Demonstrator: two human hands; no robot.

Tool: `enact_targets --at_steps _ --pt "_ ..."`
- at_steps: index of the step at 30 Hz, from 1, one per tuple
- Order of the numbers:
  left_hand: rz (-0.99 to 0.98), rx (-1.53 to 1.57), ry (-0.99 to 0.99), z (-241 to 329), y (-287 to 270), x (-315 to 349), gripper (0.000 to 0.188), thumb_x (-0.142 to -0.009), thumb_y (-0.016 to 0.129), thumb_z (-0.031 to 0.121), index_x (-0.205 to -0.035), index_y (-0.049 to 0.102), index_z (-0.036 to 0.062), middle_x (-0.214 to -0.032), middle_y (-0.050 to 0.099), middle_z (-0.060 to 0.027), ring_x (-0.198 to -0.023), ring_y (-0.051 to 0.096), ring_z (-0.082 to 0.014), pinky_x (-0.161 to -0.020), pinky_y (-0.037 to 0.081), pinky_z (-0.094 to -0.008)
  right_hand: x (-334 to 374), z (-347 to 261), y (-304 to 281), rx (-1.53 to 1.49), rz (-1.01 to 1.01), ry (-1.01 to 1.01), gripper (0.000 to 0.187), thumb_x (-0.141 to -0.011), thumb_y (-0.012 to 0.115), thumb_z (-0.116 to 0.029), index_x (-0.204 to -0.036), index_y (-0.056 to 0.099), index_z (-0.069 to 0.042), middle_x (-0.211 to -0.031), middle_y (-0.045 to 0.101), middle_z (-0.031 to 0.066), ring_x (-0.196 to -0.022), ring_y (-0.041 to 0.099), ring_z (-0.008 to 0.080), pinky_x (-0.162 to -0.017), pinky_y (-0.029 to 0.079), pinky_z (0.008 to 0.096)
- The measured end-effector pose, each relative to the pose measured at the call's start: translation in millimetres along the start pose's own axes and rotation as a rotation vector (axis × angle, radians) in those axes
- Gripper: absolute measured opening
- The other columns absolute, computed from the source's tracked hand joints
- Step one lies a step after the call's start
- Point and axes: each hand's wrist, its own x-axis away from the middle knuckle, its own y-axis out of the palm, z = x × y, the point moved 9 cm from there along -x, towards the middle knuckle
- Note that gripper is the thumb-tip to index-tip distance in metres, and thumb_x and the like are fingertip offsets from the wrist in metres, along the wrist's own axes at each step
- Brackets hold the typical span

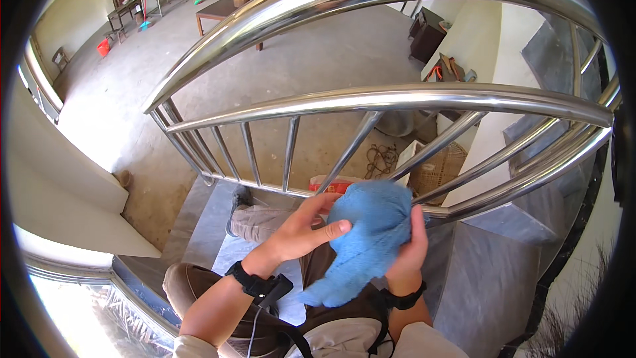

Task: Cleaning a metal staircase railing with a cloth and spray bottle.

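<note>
A blue cloth [372, 229] is bunched between my two hands, one end hanging down toward my lap. My left hand [306, 227] is closed on its left side, thumb lying over the front and the other fingers partly behind it. On the opposite side my right hand [409, 252] grips the cloth, its palm and some fingers hidden by the fabric. Just beyond the cloth runs the lower rail of a shiny metal stair railing [397, 96], with slanting bars. Both wrists wear black bands.
I sit on grey stone steps [487, 278], more steps rising at the right. Past the railing lie a red package [331, 183], coiled cord [382, 159] and a wicker basket [442, 166]. A wooden table [217, 10] and red bucket [103, 47] stand farther off.
</note>
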Motion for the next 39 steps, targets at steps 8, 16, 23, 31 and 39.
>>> enact_targets --at_steps 8,16,23,31,39 --pt "0.279 -0.079 -0.225 -23 -22 1 0.048 -0.099 0.059 0.048 -0.109 0.064 0.0015 -0.097 0.065 -0.01 -0.096 0.059 -0.0143 -0.085 0.048 -0.0306 21 -46 5 0.104 -0.296 -0.326 0.075 -0.092 0.048 -0.064 -0.143 0.048 -0.008 -0.146 0.051 0.0128 -0.133 0.048 0.0351 -0.113 0.034 0.0552" --pt "-0.054 0.002 0.108 7 9 0 0.028 -0.094 0.067 0.016 -0.116 0.057 0.0042 -0.108 0.061 -0.003 -0.109 0.056 -0.0141 -0.098 0.045 -0.032 5 -21 7 0.108 -0.513 -0.16 0.076 -0.078 0.065 -0.039 -0.146 0.044 -0.012 -0.147 0.049 0.0084 -0.137 0.043 0.0342 -0.115 0.031 0.0558" --pt "-0.28 0.218 0.248 22 28 14 0.085 -0.084 0.08 0.021 -0.153 0.032 0.0116 -0.134 0.056 -0.0052 -0.12 0.054 -0.0176 -0.095 0.047 -0.0335 13 -2 16 0.53 -0.225 -0.193 0.066 -0.086 0.066 -0.033 -0.141 0.046 -0.001 -0.138 0.054 0.0141 -0.13 0.048 0.0317 -0.114 0.032 0.0471" --pt "-0.211 0.261 0.354 65 45 14 0.08 -0.096 0.061 0.05 -0.156 0.027 0.0083 -0.137 0.055 -0.0174 -0.126 0.054 -0.0269 -0.102 0.044 -0.0399 6 -67 -39 0.634 0.122 -0.329 0.059 -0.098 0.048 -0.039 -0.139 0.047 0.004 -0.14 0.053 0.0179 -0.13 0.049 0.0334 -0.114 0.033 0.044" --pt "-0.328 0.301 0.428 92 82 23 0.061 -0.105 0.05 0.038 -0.154 0.029 0.0084 -0.125 0.062 -0.0125 -0.118 0.058 -0.0197 -0.097 0.047 -0.0324 66 -252 72 1.786 0.546 -1.42 0.063 -0.109 0.029 -0.045 -0.137 0.048 0.009 -0.142 0.052 0.0217 -0.13 0.049 0.0351 -0.114 0.034 0.041"
